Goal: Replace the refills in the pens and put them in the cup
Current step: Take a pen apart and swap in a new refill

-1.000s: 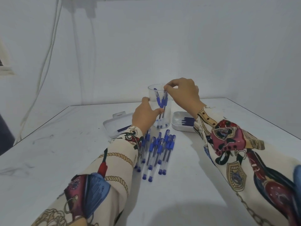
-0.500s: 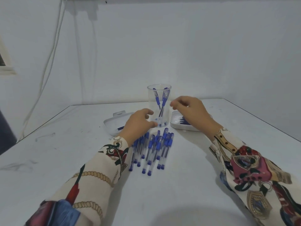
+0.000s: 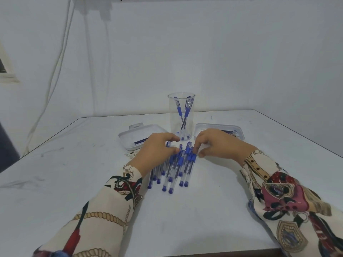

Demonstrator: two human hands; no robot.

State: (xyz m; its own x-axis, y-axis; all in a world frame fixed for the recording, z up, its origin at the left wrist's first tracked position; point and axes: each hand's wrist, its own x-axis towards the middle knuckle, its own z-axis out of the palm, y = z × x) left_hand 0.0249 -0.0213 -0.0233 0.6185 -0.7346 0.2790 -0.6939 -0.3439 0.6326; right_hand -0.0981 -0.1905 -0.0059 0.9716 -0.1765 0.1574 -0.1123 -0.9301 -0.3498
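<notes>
Clear cup [image 3: 181,115] held a few pens, both trays [image 3: 143,135] had refills. Pen pile [image 3: 174,167] sat between the left hand [image 3: 157,151] and right hand [image 3: 217,145], fingers curled over the caps, grip hard to tell.

Plain white walls [image 3: 204,52] behind a scuffed white table [image 3: 185,219]

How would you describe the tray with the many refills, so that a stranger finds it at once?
On the white table, find the tall clear plastic cup that holds blue pens. The shallow clear plastic tray stands just right of it, behind the right hand. Unlike the white lidded tray on the left, it holds a bundle of dark blue refills.
</notes>
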